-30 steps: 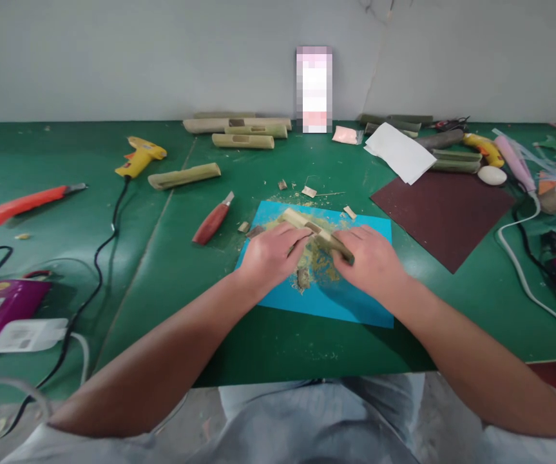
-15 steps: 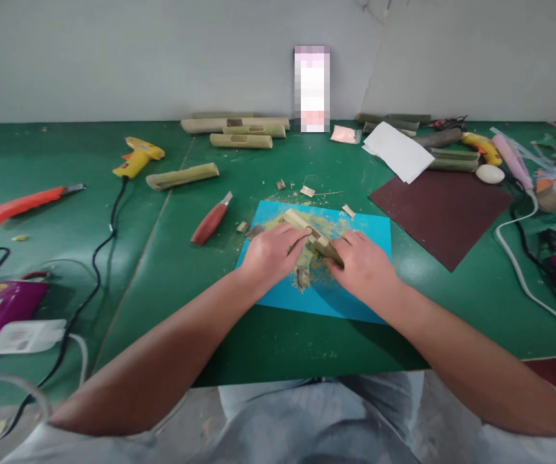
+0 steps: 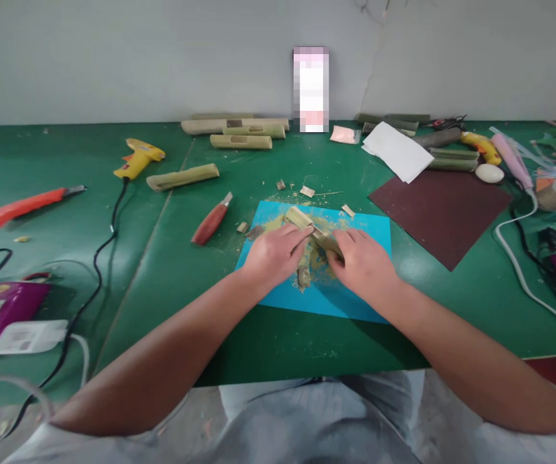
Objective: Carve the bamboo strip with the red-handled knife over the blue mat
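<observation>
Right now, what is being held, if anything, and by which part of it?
A bamboo piece: the right hand grips its nearer, right-hand end. The left hand has fingertips at the cut opening; whether they pinch anything cannot be told.

The left fingers (image 3: pixel 297 240) touch, and right fingers (image 3: pixel 348 241) grip, a bamboo piece (image 3: pixel 299 217) over a blue sheet (image 3: pixel 280 297).

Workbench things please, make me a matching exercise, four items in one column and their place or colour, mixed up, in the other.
1. Bamboo piece over the blue sheet
2. Brown sheet
3. Orange knife
4. Egg-shaped thing

A. White
B. Held by left hand and right hand
C. Partly under white paper
D. Left of the glue gun

Pairs: 1-B, 2-C, 3-D, 4-A.
</observation>
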`<state>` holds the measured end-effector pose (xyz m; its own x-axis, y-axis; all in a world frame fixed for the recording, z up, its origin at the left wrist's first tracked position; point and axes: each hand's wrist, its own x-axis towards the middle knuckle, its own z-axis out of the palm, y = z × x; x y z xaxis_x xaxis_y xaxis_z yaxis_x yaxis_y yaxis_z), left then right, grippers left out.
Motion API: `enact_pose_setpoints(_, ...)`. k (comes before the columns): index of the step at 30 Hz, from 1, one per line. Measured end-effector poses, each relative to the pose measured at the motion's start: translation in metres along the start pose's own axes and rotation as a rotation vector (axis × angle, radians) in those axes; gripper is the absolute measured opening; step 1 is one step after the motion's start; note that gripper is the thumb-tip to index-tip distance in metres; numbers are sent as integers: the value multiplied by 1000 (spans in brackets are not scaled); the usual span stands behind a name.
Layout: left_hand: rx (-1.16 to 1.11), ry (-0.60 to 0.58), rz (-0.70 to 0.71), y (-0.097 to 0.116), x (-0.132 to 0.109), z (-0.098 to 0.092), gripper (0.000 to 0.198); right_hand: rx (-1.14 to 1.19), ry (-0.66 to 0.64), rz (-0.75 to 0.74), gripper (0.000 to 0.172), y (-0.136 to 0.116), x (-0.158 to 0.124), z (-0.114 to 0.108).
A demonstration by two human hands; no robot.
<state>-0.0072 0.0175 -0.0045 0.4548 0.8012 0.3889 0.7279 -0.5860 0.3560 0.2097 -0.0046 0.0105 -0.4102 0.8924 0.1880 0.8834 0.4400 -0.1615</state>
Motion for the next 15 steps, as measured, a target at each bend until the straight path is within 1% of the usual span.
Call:
enact_pose_setpoints(5,-1,-2,2,-1,0,0,35,-48,-37,-31,24,0,1,-3)
enact_pose_setpoints(10,5,7,18,-2,2,4,36,-94,-90,-28,21,-2,3,-6)
enact_pose_setpoints(15,-7,28,2,-4,3,7,33,-81,-89,-30,19,-3,4,-6)
